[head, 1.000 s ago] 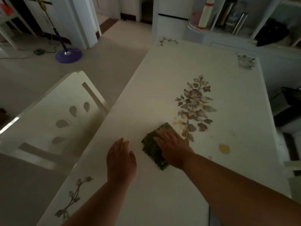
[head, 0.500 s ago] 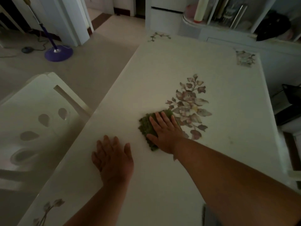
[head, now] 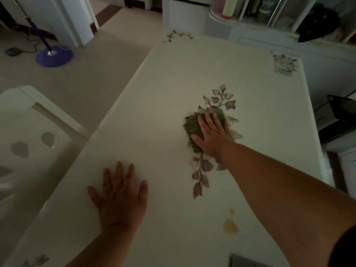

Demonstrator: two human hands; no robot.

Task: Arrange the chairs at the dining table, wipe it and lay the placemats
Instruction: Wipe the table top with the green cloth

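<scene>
A long white dining table [head: 165, 97] with printed leaf patterns runs away from me. My right hand [head: 212, 134] presses flat on a green cloth [head: 193, 125] over the leaf print in the table's middle. My left hand [head: 120, 195] lies flat and open on the bare tabletop near the left edge, holding nothing. A white chair [head: 28, 132] with leaf-shaped cutouts in its back stands at the table's left side. A yellowish stain [head: 230, 225] marks the table near my right forearm. No placemats are in view.
A purple floor-stand base [head: 54, 55] with a cable sits on the tiled floor at far left. White shelving [head: 260, 14] with bottles and a dark bag stands beyond the table's far end. A dark object [head: 339, 112] lies to the right of the table.
My right hand has slid the green cloth farther away and to the right, onto the leaf print. My left hand has stayed flat on the table.
</scene>
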